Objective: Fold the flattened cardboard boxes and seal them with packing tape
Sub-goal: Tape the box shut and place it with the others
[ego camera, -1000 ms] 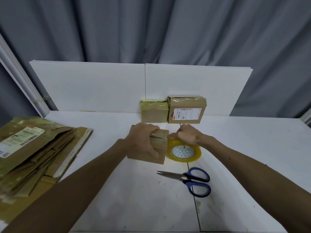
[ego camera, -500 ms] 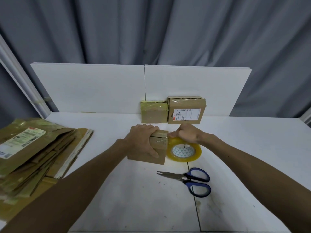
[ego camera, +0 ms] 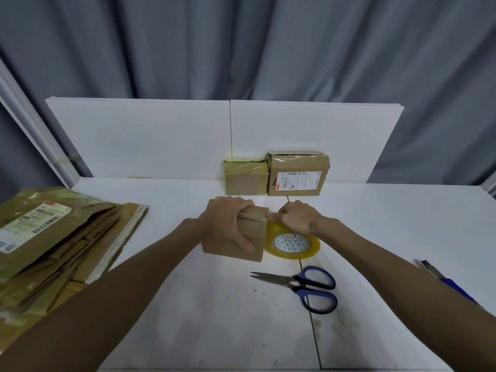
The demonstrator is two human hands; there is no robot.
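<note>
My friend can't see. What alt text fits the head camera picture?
A person's left hand grips a small cardboard box on a white table while the right hand, over a yellow tape roll, touches the box's top edge. Blue-handled scissors lie nearer, flattened boxes are stacked at left, and two sealed boxes stand at the back.

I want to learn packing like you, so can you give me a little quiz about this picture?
1. True or false: the scissors lie on the table, untouched.
2. Which hand grips the small box beside the tape roll? A left, B right, C neither.
3. How many sealed boxes stand against the back board?
Key: 1 true; 2 A, the left hand; 3 two.
</note>
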